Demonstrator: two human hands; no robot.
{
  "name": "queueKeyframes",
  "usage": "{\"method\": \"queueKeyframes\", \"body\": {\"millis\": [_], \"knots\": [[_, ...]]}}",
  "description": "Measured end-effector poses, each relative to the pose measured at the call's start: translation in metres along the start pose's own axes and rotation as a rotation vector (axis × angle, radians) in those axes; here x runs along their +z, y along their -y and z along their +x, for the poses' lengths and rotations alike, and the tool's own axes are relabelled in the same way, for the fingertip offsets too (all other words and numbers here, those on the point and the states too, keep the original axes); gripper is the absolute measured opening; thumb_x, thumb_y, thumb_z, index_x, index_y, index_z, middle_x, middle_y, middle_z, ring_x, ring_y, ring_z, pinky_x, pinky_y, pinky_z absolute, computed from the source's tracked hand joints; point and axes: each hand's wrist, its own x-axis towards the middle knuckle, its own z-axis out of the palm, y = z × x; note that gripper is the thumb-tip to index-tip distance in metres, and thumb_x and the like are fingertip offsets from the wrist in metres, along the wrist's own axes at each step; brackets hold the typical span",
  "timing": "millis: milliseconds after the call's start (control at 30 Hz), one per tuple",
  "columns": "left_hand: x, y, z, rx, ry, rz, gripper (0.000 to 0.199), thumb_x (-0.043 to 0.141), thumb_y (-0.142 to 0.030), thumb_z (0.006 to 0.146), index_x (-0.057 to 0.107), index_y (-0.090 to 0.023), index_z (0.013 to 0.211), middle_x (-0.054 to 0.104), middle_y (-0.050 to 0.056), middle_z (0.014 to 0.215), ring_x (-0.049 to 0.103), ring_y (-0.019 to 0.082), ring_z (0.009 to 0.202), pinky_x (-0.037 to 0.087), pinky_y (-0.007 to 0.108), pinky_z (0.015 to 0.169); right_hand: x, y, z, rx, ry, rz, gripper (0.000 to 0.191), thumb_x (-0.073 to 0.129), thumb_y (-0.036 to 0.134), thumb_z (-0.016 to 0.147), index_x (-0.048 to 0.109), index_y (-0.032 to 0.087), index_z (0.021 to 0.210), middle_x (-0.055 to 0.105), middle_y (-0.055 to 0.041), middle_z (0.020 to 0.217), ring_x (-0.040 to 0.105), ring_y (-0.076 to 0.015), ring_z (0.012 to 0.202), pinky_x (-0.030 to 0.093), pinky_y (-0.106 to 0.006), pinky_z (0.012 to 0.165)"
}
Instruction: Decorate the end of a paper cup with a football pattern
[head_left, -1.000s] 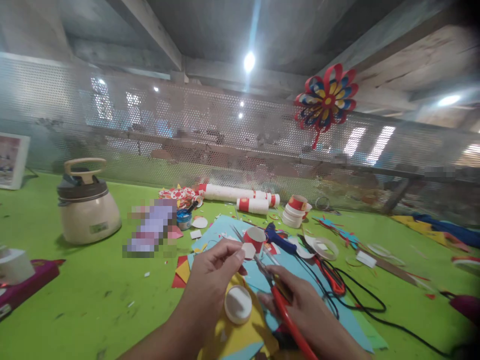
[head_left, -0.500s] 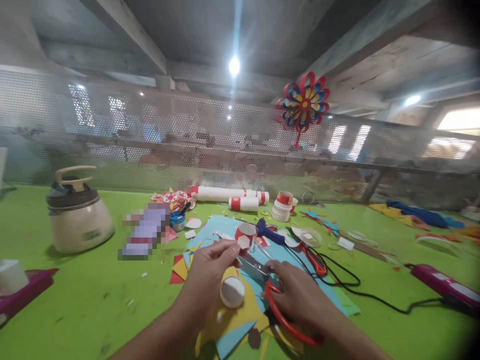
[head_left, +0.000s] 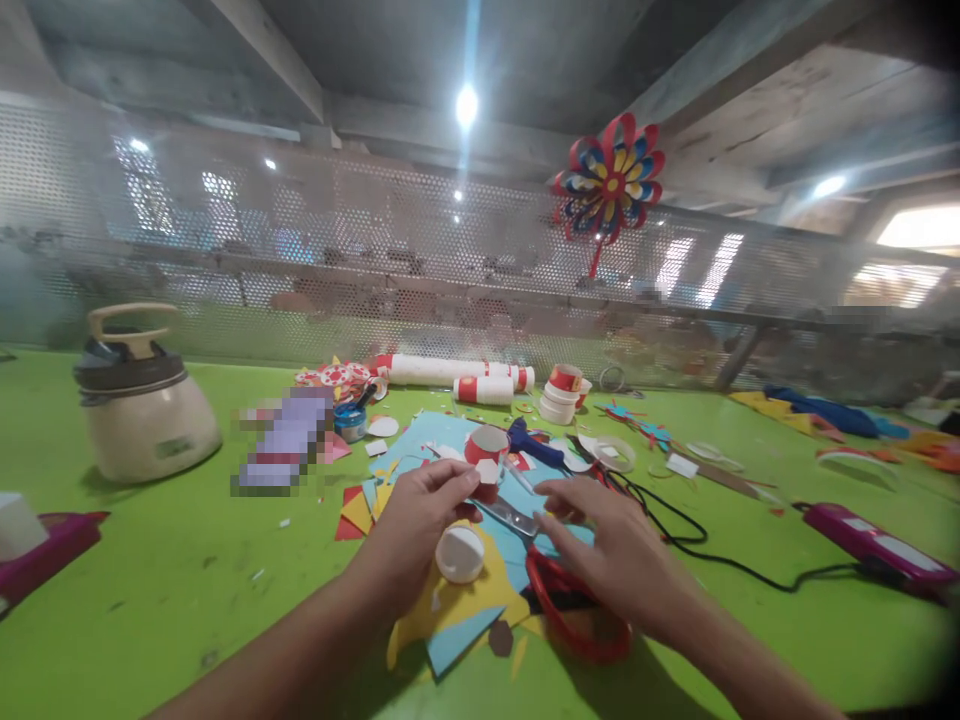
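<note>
My left hand (head_left: 424, 515) pinches a small white paper piece (head_left: 489, 470) between thumb and fingertips. Just behind that piece is a red and white paper cup (head_left: 487, 440); whether they touch I cannot tell. Scissors with red handles (head_left: 581, 640) lie on the paper scraps, their blades pointing toward my left fingers. Over the handles, my right hand (head_left: 600, 540) has its fingers apart and holds nothing. A white cup piece (head_left: 460, 555) stands below my left hand on yellow paper (head_left: 480, 610). Light blue paper sheets (head_left: 435, 435) spread beneath everything.
A blue glue gun (head_left: 534, 443) lies beyond my hands, near a black cord (head_left: 675, 535). Stacked paper cups (head_left: 561, 395) and a long cup tube (head_left: 439, 371) stand at the back. On the left are a beige jug (head_left: 146, 420) and a blue jar (head_left: 349, 423).
My right hand has let go of the scissors, its fingers opening and lifting off the handles. The scissors now rest on the papers. My left hand keeps its pinch.
</note>
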Motion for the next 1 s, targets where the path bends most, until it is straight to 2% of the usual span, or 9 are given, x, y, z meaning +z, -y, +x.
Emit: {"method": "queueKeyframes", "body": {"millis": [100,200,300,400,500,567,633,767,1000], "knots": [[-0.003,0.002,0.001,-0.049,0.127,-0.051,0.013,0.067,-0.027,0.077,0.063,-0.015,0.072,0.066,0.004,0.074,0.061,0.015,0.076,0.043,0.025,0.068,-0.007,0.017,0.015,-0.13,-0.081,0.227,0.026,0.056,0.026,0.087,0.063,0.016,0.11,0.068,-0.007,0.091,0.063,-0.0176,0.079,0.051,-0.034,0.076],[-0.009,-0.001,0.002,-0.12,0.278,-0.118,0.011,0.068,-0.024,0.074,0.063,-0.015,0.077,0.064,0.004,0.073,0.061,0.016,0.071,0.044,0.026,0.065,-0.007,0.026,0.03,-0.331,0.011,0.376,0.028,0.059,0.022,0.086,0.062,0.016,0.113,0.067,-0.0059,0.094,0.063,-0.0142,0.079,0.052,-0.03,0.074],[-0.012,-0.006,0.001,-0.173,0.346,-0.142,0.01,0.067,-0.024,0.072,0.064,-0.014,0.073,0.063,0.005,0.07,0.061,0.015,0.063,0.043,0.026,0.059,-0.005,0.028,0.038,-0.487,0.0,0.422,0.011,0.061,0.023,0.086,0.068,0.017,0.092,0.067,-0.0044,0.086,0.063,-0.0137,0.078,0.052,-0.029,0.073],[-0.013,-0.01,0.001,-0.217,0.41,-0.118,0.013,0.066,-0.026,0.074,0.065,-0.014,0.07,0.061,0.005,0.063,0.061,0.017,0.06,0.04,0.026,0.054,-0.002,0.026,0.036,-0.522,-0.071,0.429,0.009,0.063,0.025,0.085,0.068,0.019,0.08,0.067,-0.0023,0.078,0.062,-0.0137,0.073,0.052,-0.029,0.07],[-0.016,-0.009,0.006,-0.171,0.442,0.018,0.024,0.059,-0.035,0.081,0.066,-0.015,0.072,0.062,0.007,0.065,0.062,0.02,0.063,0.041,0.029,0.056,0.006,0.023,0.031,-0.428,-0.179,0.503,0.01,0.064,0.023,0.084,0.067,0.019,0.075,0.066,-0.0005,0.068,0.059,-0.0121,0.063,0.049,-0.027,0.061],[-0.022,-0.01,0.014,-0.081,0.391,0.248,0.031,0.051,-0.04,0.086,0.067,-0.015,0.077,0.065,0.008,0.069,0.061,0.019,0.066,0.043,0.03,0.061,0.015,0.02,0.029,-0.291,-0.179,0.591,0.01,0.065,0.024,0.082,0.067,0.017,0.074,0.065,-0.0005,0.066,0.055,-0.0107,0.058,0.045,-0.025,0.055],[-0.032,-0.014,0.025,0.048,0.316,0.679,0.033,0.048,-0.041,0.087,0.069,-0.016,0.082,0.067,0.007,0.076,0.061,0.019,0.071,0.045,0.03,0.065,0.026,0.015,0.031,-0.116,-0.045,0.67,0.014,0.066,0.026,0.08,0.067,0.015,0.071,0.062,0.0006,0.06,0.05,-0.0086,0.051,0.041,-0.022,0.048],[-0.052,-0.027,0.042,0.036,0.326,0.932,0.027,0.062,-0.038,0.078,0.074,-0.016,0.087,0.071,0.008,0.081,0.06,0.021,0.071,0.041,0.029,0.064,0.045,0.006,0.039,0.177,0.302,0.783,0.021,0.059,0.027,0.082,0.064,0.014,0.067,0.054,0.0036,0.051,0.041,-0.0053,0.04,0.032,-0.019,0.039],[-0.058,-0.03,0.029,-0.026,0.427,1.209,0.031,0.081,-0.031,0.054,0.076,-0.022,0.083,0.069,0.004,0.075,0.058,0.02,0.063,0.036,0.026,0.058,0.062,0.007,0.043,0.173,0.355,0.707,0.014,0.062,0.017,0.076,0.069,0.013,0.065,0.055,0.0029,0.05,0.043,-0.0069,0.045,0.033,-0.022,0.046]]}}
